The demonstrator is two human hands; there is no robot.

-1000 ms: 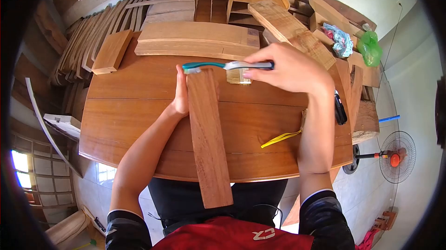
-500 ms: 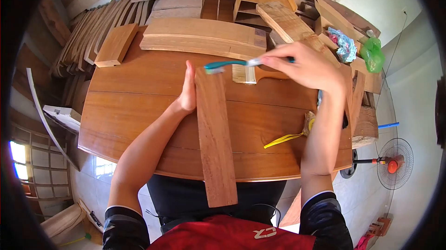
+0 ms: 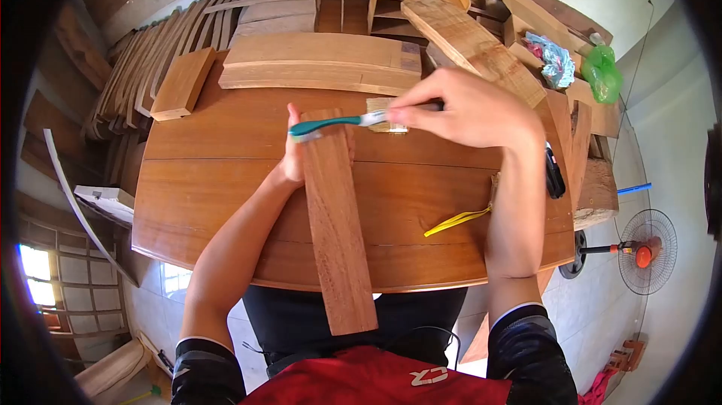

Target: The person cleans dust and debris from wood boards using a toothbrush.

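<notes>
A wooden plank (image 3: 337, 232) slants from mid-table over the front edge toward my red shirt. My left hand (image 3: 295, 155) grips its far end, thumb along the left side and fingertips showing at the right side. My right hand (image 3: 470, 110) pinches the white part of a teal and white toothbrush (image 3: 338, 124). The toothbrush lies across the plank's far end, its bristles down at the left corner. Behind the toothbrush, a flat paintbrush (image 3: 382, 108) rests on the table, its handle hidden by my right hand.
The brown table (image 3: 421, 179) carries a curved wooden block (image 3: 320, 66) at the back and a smaller block (image 3: 183, 85) at the left. A yellow strap (image 3: 457, 222) and a black tool (image 3: 555, 172) lie at the right. A fan (image 3: 645, 254) stands on the floor.
My right hand has moved the toothbrush left and slightly nearer, to the plank's left corner. The plank sits a little further left in view, and left fingertips now show at its right side.
</notes>
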